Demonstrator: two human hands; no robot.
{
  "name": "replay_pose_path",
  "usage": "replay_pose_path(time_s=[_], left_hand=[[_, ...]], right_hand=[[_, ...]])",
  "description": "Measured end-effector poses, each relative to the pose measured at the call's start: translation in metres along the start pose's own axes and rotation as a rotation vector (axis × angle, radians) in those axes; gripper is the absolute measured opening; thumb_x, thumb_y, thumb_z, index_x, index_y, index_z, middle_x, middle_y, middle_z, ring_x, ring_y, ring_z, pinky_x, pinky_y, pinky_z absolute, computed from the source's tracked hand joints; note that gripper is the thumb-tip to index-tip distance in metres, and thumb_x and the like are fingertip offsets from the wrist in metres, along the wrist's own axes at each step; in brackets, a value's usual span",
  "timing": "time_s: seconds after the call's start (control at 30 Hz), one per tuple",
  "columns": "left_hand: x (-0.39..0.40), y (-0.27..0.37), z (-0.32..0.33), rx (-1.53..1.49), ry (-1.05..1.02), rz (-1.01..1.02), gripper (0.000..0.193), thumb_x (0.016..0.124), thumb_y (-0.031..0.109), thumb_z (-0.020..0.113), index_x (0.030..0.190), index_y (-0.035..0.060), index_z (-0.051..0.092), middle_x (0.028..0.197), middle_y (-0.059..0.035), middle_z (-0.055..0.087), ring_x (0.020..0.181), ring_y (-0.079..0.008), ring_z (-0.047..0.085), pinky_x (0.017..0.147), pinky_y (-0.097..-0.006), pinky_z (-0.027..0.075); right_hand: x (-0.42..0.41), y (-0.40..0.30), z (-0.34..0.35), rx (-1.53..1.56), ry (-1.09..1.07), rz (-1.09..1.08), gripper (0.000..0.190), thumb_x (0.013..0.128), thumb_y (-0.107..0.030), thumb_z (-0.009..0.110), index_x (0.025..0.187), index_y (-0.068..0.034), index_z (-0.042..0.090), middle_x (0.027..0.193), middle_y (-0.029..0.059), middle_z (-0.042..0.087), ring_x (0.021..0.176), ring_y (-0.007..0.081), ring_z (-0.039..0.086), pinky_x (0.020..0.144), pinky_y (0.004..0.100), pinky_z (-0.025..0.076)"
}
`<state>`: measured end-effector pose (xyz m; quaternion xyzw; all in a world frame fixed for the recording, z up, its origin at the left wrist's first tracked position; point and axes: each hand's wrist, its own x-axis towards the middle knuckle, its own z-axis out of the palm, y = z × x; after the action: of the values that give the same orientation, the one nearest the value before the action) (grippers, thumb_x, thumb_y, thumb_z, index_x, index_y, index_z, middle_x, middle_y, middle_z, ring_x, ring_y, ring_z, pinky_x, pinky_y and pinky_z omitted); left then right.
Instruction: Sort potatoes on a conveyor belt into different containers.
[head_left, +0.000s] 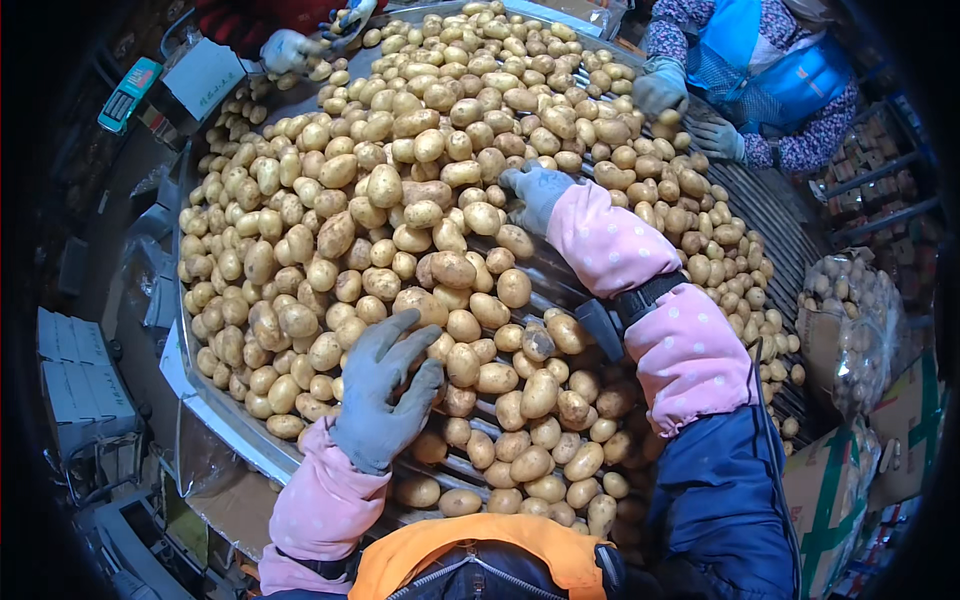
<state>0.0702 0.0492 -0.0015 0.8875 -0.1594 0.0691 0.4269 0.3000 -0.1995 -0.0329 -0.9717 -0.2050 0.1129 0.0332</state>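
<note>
A large heap of potatoes (420, 214) covers a sorting table of metal bars (757, 202). My left hand (390, 390), in a grey work glove, rests over the near left of the heap, its fingers spread and touching potatoes; I see nothing held in it. My right hand (536, 195), gloved alike, reaches farther out into the middle of the heap. Its fingers are partly hidden, so whether it grips a potato cannot be told. Pink dotted sleeves cover both forearms, and a black strap goes round the right one.
Across the table, one person's gloved hands (289, 52) work at the upper left and another's (660, 86) at the upper right. A bag of potatoes (855, 322) and taped cartons (829, 495) stand right. Stacked white boxes (82, 375) and a teal scale (129, 95) are left.
</note>
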Motion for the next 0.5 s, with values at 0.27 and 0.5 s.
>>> replay_pose_path(time_s=[0.27, 0.5], left_hand=[[0.000, -0.001, 0.009, -0.277, 0.075, -0.127, 0.027, 0.090, 0.006, 0.065, 0.116, 0.0017, 0.068, 0.124, -0.0165, 0.061, 0.117, -0.0234, 0.058, 0.096, -0.0322, 0.047], [0.027, 0.020, 0.015, -0.942, 0.119, -0.510, 0.033, 0.095, 0.013, 0.062, 0.125, 0.0003, 0.060, 0.117, -0.0108, 0.064, 0.104, -0.0184, 0.063, 0.090, -0.0298, 0.050]], right_hand=[[0.000, 0.002, 0.002, -0.069, 0.001, -0.037, 0.042, 0.081, -0.020, 0.064, 0.123, -0.014, 0.060, 0.101, 0.0193, 0.069, 0.095, 0.0380, 0.067, 0.081, 0.0450, 0.053], [-0.044, 0.001, -0.021, 0.310, 0.335, 0.040, 0.036, 0.085, -0.029, 0.065, 0.114, -0.010, 0.064, 0.103, 0.0175, 0.069, 0.096, 0.0342, 0.067, 0.083, 0.0424, 0.053]])
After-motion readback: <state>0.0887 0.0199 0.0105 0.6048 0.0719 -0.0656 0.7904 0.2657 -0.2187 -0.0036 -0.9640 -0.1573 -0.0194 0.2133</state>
